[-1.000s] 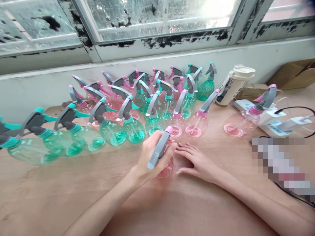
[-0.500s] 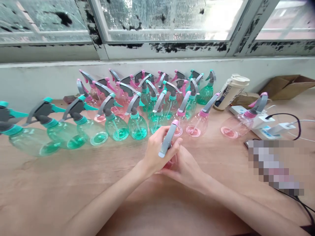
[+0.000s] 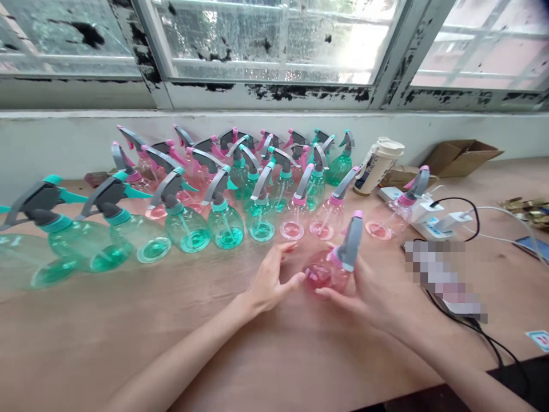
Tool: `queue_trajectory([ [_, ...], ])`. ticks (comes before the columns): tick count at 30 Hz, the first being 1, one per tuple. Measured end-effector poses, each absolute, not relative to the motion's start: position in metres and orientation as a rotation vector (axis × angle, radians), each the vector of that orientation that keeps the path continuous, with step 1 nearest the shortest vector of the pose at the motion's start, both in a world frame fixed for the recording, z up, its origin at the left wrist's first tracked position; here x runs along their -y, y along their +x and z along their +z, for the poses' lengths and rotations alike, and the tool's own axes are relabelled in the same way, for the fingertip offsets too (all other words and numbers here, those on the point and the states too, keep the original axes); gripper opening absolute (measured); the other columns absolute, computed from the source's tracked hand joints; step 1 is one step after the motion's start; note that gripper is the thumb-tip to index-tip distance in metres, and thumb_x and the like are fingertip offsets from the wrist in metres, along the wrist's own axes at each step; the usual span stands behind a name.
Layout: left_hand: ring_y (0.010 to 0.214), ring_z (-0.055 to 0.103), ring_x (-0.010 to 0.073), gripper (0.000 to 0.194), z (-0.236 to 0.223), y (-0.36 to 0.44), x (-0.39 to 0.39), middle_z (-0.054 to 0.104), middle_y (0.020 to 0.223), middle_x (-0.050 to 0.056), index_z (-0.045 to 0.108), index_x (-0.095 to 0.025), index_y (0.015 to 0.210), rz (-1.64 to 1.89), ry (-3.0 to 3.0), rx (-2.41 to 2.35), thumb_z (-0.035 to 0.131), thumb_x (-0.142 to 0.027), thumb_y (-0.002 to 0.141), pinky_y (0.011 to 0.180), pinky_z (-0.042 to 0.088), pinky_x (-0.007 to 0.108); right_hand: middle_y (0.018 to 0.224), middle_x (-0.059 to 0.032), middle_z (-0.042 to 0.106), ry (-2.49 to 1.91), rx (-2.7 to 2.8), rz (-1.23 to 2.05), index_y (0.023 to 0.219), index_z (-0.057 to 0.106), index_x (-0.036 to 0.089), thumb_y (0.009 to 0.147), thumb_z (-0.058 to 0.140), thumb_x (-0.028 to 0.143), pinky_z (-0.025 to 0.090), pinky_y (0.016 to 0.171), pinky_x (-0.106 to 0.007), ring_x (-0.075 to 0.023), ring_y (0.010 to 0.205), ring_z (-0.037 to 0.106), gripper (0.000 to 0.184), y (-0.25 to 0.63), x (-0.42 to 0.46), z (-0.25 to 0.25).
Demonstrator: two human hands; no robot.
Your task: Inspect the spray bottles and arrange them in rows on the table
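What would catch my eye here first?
Probably the crowd of green and pink spray bottles across the table's left and far middle. Next comes one pink bottle, nearer and just right of centre, held in the right grip, with the left grip open beside it. Behind, dark patches mar the window frame.

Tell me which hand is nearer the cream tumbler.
Right. The right hand, holding the pink spray bottle, is almost straight in front of the tumbler; the left hand, open beside that bottle, is farther off, in front and to the left.
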State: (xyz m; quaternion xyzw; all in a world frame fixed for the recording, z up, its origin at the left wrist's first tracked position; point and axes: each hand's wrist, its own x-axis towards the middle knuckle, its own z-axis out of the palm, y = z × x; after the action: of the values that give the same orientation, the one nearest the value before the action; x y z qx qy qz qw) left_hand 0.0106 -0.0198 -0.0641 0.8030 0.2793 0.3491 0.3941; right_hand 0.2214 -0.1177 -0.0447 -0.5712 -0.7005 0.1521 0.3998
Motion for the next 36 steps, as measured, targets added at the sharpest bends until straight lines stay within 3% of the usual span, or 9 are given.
queue_trajectory([
  [5,0.104,0.067,0.0248,0.033,-0.071,0.012,0.017,0.067,0.115,0.011,0.052,-0.019,0.118,0.831,1.951,-0.901,0.056,-0.036,0.089,0.09,0.055,0.042,0.118,-0.0155,0.058,-1.712,1.76,-0.047,0.123,0.051,0.023,0.078,0.07,0.059,0.051,0.091,-0.055,-0.0388,0.111,0.06,0.061,0.293,0.123,-0.049],
  [8,0.096,0.07,0.0223,0.028,-0.069,0.014,0.017,0.068,0.109,0.009,0.053,-0.02,0.114,0.807,1.957,-0.972,0.056,-0.034,0.089,0.086,0.056,0.04,0.123,-0.0167,0.054,-1.747,1.712,-0.072,0.127,0.049,0.022,0.079,0.066,0.063,0.052,0.092,-0.053,-0.0375,0.114,0.058,0.066,0.317,0.111,-0.051],
  [13,0.085,0.07,0.0187,0.029,-0.068,0.014,0.015,0.069,0.102,0.006,0.051,-0.021,0.115,0.817,1.922,-1.057,0.056,-0.034,0.089,0.079,0.057,0.036,0.124,-0.0162,0.06,-1.731,1.601,-0.012,0.142,0.036,0.022,0.08,0.063,0.065,0.056,0.086,-0.053,-0.0349,0.105,0.065,0.08,0.328,0.087,-0.048],
  [18,0.079,0.07,0.0173,0.033,-0.066,0.014,0.014,0.069,0.099,0.005,0.048,-0.021,0.117,0.82,1.881,-1.109,0.055,-0.036,0.089,0.071,0.057,0.033,0.127,-0.0199,0.063,-1.868,1.509,-0.061,0.141,0.041,0.017,0.08,0.061,0.067,0.055,0.088,-0.054,-0.0374,0.103,0.067,0.081,0.324,0.074,-0.048],
  [23,0.081,0.069,0.0178,0.034,-0.066,0.014,0.013,0.07,0.099,0.006,0.047,-0.02,0.117,0.793,1.867,-1.138,0.055,-0.037,0.089,0.075,0.057,0.035,0.126,-0.0198,0.065,-1.927,1.448,-0.156,0.143,0.04,0.016,0.083,0.056,0.067,0.055,0.084,-0.053,-0.0385,0.108,0.066,0.08,0.323,0.061,-0.049],
  [31,0.084,0.07,0.0191,0.034,-0.065,0.013,0.013,0.07,0.099,0.007,0.048,-0.021,0.118,0.772,1.881,-1.142,0.055,-0.036,0.089,0.078,0.057,0.037,0.13,-0.0212,0.062,-1.86,1.447,-0.258,0.14,0.045,0.016,0.082,0.057,0.069,0.05,0.092,-0.056,-0.0408,0.12,0.058,0.08,0.32,0.05,-0.047],
  [33,0.084,0.07,0.019,0.032,-0.064,0.014,0.014,0.071,0.099,0.006,0.048,-0.021,0.117,0.781,1.885,-1.138,0.055,-0.035,0.089,0.078,0.057,0.037,0.126,-0.019,0.065,-1.814,1.401,-0.267,0.134,0.051,0.017,0.082,0.06,0.067,0.053,0.085,-0.053,-0.0387,0.112,0.063,0.073,0.32,0.06,-0.043],
  [36,0.082,0.07,0.0183,0.031,-0.063,0.014,0.014,0.071,0.098,0.006,0.048,-0.021,0.117,0.777,1.881,-1.127,0.055,-0.033,0.09,0.077,0.058,0.037,0.097,-0.0109,0.073,-1.764,1.188,-0.299,0.104,0.066,0.023,0.086,0.061,0.059,0.055,0.065,-0.043,-0.0279,0.073,0.069,0.042,0.328,0.079,-0.036],
])
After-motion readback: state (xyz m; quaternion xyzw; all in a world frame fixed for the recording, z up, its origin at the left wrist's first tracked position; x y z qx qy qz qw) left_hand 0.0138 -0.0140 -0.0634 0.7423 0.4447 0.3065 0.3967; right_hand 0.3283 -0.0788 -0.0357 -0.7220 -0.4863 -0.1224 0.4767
